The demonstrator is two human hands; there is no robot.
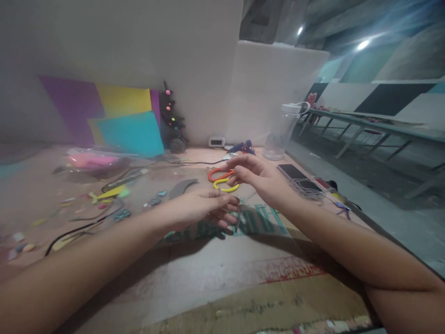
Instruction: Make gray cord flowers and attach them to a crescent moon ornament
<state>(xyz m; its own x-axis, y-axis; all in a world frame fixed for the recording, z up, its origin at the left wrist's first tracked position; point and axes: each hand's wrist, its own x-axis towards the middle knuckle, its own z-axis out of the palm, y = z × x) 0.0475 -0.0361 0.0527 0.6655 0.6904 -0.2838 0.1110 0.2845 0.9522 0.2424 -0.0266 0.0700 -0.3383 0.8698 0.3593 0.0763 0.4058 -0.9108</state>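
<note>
My left hand (206,208) is over the middle of the table, its fingers loosely curled with the thumb close to the index finger. A thin strand (239,214) shows at its fingertips, too faint to name. Above and to the right is my right hand (255,175), fingers bent and apart, with nothing visible in them. Its fingertips overlap an orange loop (212,174) and a yellow loop (222,187), which look like scissors handles; whether they touch is unclear. A dark grey curved piece (182,187) lies left of the loops.
Along the back stand a small decorated tree (174,121), a white digital clock (216,142), a blue glue gun (241,147) and a clear jug (276,139). A phone (295,175) with grey cord (308,189) lies right. Scraps and a plastic bag with pink material (92,161) are left.
</note>
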